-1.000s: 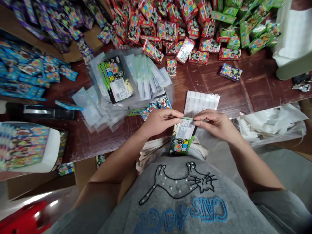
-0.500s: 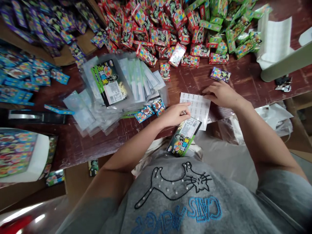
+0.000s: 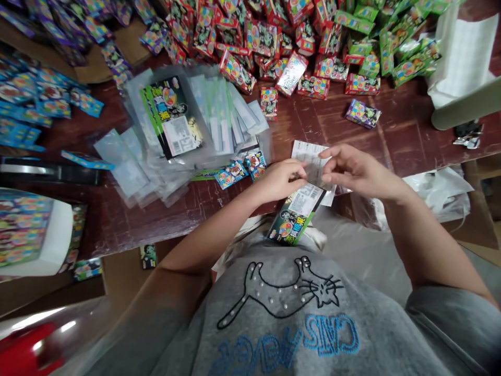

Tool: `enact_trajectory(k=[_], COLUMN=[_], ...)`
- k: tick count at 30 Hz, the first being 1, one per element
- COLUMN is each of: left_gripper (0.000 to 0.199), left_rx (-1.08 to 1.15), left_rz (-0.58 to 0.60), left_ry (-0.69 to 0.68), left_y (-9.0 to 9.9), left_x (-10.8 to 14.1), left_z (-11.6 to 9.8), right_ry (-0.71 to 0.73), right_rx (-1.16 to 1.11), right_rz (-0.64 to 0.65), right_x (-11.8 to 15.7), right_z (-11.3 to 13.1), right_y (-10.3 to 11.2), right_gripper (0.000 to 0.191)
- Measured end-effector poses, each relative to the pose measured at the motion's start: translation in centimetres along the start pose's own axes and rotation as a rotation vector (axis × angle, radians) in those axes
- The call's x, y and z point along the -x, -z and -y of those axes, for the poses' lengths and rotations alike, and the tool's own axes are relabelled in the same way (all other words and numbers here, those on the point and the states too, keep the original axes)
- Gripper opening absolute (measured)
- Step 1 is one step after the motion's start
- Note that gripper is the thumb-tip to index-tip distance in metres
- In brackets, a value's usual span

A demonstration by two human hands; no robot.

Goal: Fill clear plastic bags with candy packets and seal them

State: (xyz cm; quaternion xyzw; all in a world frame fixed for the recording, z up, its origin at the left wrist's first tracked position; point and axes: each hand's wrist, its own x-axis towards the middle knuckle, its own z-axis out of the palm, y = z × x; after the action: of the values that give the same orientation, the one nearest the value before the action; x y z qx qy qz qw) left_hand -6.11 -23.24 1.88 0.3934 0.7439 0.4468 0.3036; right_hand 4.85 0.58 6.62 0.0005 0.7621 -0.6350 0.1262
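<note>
Packet (image 3: 296, 218), green and black with a white barcode label, is pinched at its top by the left hand (image 3: 282, 180), its long axis slanting from the table edge (image 3: 156, 230) down-left toward the lap. "CATS" is stitched on the grey shirt (image 3: 297, 324); the packet's print is unreadable. Half a second earlier the right hand (image 3: 354, 169) lay on the sticker sheet (image 3: 309, 154); now it is raised, fingertips loosely closed beside the left, a sticker not discernible.

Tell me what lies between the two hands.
In the head view, a white label sheet lies on the table between the left hand and the right hand; the fingers of both reach over it.
</note>
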Motion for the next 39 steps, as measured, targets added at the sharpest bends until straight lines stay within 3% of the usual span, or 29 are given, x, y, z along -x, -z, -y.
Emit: enact_trajectory(k=[2,5,10,13,17,20,22,26,28,30,33,36,39], left_gripper=[0.007,0.007,0.009,0.011,0.027,0.028,0.027,0.036,0.052,0.068,0.067,0.047,0.053], left_rx=[0.022,0.078,0.177,0.241,0.237,0.233,0.248,0.366,0.461,0.504,0.462,0.372,0.355], left_rz=[-0.025,-0.008,0.001,-0.012,-0.053,-0.077,-0.183,-0.696,-0.854,-0.890,-0.758,-0.610,-0.673], left_ry=[-0.016,0.018,0.072,0.043,0.014,-0.003,0.004,0.020,0.028,0.069,0.141,0.129,0.068], left_y=[0.1,0.4,1.4,1.9,2.2,3.5,5.2,8.0,7.4,5.4,2.1,0.6,0.9], left_x=[0.6,1.6,3.1,4.0,4.9,6.0,7.5,12.3,14.9,17.3,19.8,20.1,18.4], left_z=[-0.5,-1.2,-1.5,-1.4,-1.2,-0.9,-0.6,0.6,1.4,2.1,2.7,2.6,2.4], right_ry=[-0.037,-0.049,0.173,0.239,0.289,0.316,0.325,0.347,0.333,0.291,0.233,0.230,0.265], right_rx=[-0.025,0.063,0.468,0.688,0.809,0.804,0.745,0.318,0.102,-0.001,-0.031,-0.006,0.039], right_rz=[0.067,0.070,-0.133,-0.186,-0.231,-0.244,-0.291,-0.471,-0.458,-0.460,-0.545,-0.453,-0.376], right_x=[-0.4,-0.9,-0.2,0.6,0.2,-0.3,-0.3,0.2,0.0,-0.9,-2.5,-3.5,-3.9], right_z=[-0.4,-1.0,-0.5,0.1,0.2,0.1,-0.2,-1.5,-2.3,-2.6,-2.1,-0.7,0.2], right_y=[-1.4,-2.4,-3.8,-5.6,-8.0,-8.9,-9.2,-11.0,-12.7,-14.4,-15.5,-15.5,-16.1], right_gripper=[0.061,0.062,0.057,0.051,0.070,0.075,0.077,0.092,0.093,0.090,0.079,0.077,0.080])
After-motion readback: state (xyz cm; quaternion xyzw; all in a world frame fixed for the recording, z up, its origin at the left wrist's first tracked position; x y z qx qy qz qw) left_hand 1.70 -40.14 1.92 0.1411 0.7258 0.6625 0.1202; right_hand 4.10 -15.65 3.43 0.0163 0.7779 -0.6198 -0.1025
